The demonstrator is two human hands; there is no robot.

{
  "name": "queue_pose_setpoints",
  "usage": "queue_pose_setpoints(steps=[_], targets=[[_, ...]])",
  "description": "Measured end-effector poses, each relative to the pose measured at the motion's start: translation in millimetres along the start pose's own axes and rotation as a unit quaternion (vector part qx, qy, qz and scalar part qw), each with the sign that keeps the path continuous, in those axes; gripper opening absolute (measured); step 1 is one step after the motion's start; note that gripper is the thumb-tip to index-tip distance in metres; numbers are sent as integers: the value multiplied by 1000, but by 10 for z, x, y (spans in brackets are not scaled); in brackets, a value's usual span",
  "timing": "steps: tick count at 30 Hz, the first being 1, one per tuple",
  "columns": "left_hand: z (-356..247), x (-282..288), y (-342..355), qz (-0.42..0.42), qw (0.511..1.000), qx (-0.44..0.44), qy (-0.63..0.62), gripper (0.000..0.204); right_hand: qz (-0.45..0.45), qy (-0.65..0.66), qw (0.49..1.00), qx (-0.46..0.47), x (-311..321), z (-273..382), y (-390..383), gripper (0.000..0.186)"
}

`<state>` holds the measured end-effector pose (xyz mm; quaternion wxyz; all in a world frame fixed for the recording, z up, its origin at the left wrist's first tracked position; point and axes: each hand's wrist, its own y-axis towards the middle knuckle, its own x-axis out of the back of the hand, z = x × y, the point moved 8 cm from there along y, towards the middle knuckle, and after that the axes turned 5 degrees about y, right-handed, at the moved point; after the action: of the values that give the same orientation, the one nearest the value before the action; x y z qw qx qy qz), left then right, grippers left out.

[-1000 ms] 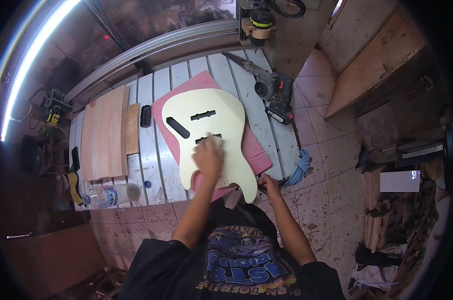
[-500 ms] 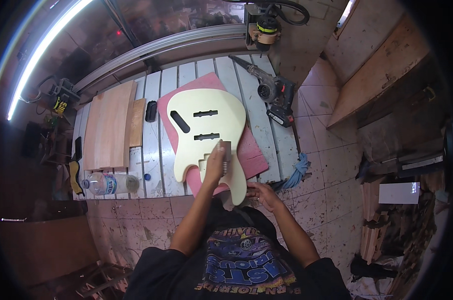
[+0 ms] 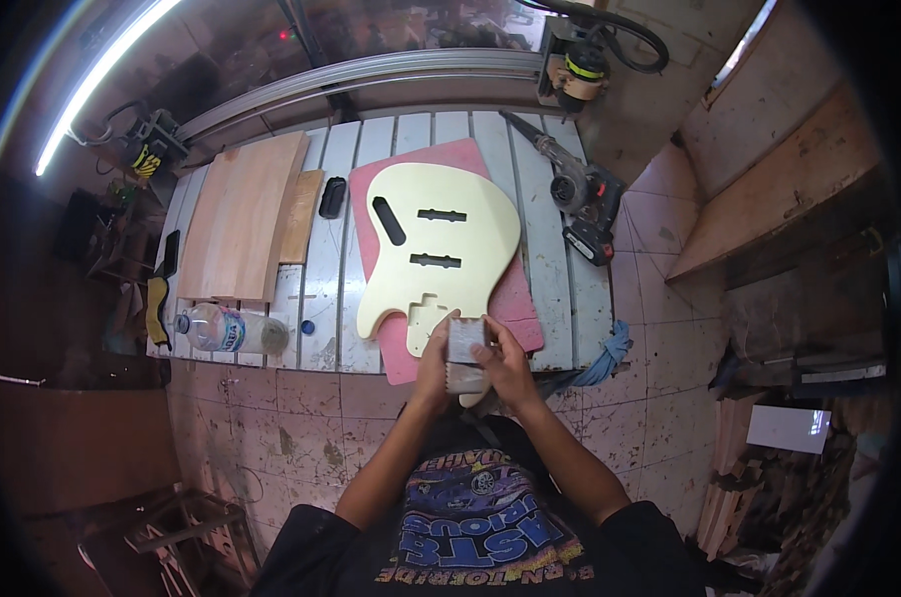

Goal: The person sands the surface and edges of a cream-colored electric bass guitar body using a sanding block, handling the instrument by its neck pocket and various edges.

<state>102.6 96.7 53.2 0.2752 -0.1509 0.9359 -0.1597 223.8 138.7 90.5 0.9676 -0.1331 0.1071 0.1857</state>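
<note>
A cream electric guitar body (image 3: 450, 199) with dark routed cavities lies flat on a pink pad (image 3: 515, 318) on the slatted table. Over its near end, close to my chest, both hands hold a grey-brown sanding block (image 3: 466, 343), apparently wrapped in sandpaper with a ragged edge. My left hand (image 3: 434, 370) grips its left side. From the right, my right hand (image 3: 507, 366) closes on it, thumb lying across its face. The block and hands cover part of the guitar body's lower horn.
A cordless blower (image 3: 570, 189) lies at the table's right, with a blue rag (image 3: 610, 353) at the corner. On the left are wooden boards (image 3: 242, 219), a plastic bottle (image 3: 232, 328), a blue cap (image 3: 307, 327) and a black object (image 3: 333, 197). A machine rail (image 3: 371, 75) runs behind.
My left hand has drawn the sanding block toward me, off the middle of the guitar body. My right hand has left the body's edge and taken hold of the block too. The view has shifted.
</note>
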Motion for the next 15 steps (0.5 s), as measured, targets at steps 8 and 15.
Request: queue_pose_setpoints(steps=[8, 15], targets=[[-307, 60, -58, 0, 987, -100, 127, 53, -41, 6, 999, -9, -65, -178, 163, 37], [-185, 275, 167, 11, 988, -97, 120, 44, -26, 255, 954, -155, -286, -540, 94, 42]])
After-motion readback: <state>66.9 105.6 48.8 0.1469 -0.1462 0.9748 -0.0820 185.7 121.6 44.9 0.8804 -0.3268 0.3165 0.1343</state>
